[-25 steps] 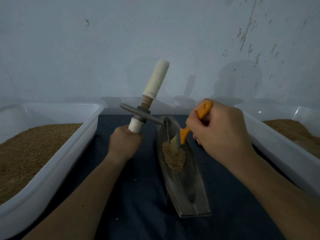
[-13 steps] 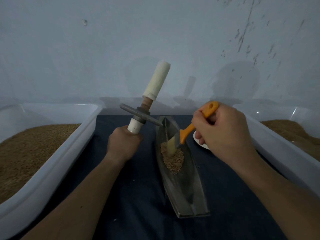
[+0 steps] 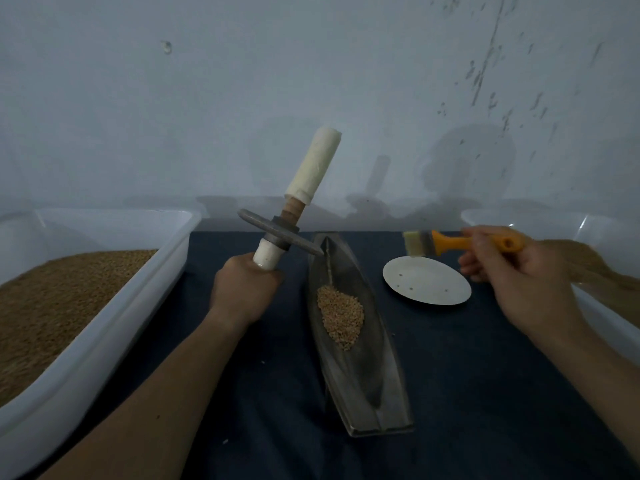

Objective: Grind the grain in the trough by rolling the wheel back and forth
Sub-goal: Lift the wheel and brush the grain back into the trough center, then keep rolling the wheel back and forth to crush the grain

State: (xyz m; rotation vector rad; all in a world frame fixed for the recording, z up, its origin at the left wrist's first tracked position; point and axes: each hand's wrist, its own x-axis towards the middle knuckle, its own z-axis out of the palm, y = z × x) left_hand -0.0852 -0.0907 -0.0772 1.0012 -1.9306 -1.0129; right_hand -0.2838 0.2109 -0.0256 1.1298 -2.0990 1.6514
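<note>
Curled tight, the left hand point(image 3: 242, 289) grips the lower white-wrapped end of the axle handle point(image 3: 313, 168), which runs through the grey metal wheel point(image 3: 280, 237); the whole tool is held tilted, its upper wrapped end leaning up and to the right against the wall point(image 3: 242, 81). It hangs above the dark blue cloth point(image 3: 485, 375), left of the trough point(image 3: 360, 386), with the disc's lower rim right at the trough's far left edge; whether the two touch cannot be told. Lying lengthwise away from the person, the boat-shaped metal trough is angled slightly, and the grain point(image 3: 341, 315) sits as a small heap in its far half, well clear of the wheel. The right hand point(image 3: 519, 282) pinches the orange handle of a small brush point(image 3: 460, 242) between curled fingers and thumb, holding it roughly level with the pale bristles pointing left, above the far edge of a small white plate point(image 3: 427, 284). That plate rests on the cloth just to the right of the trough and carries a few dark specks. A white plastic tub point(image 3: 104, 341) stands at the left and another point(image 3: 554, 221) at the right, both holding brown grain
</note>
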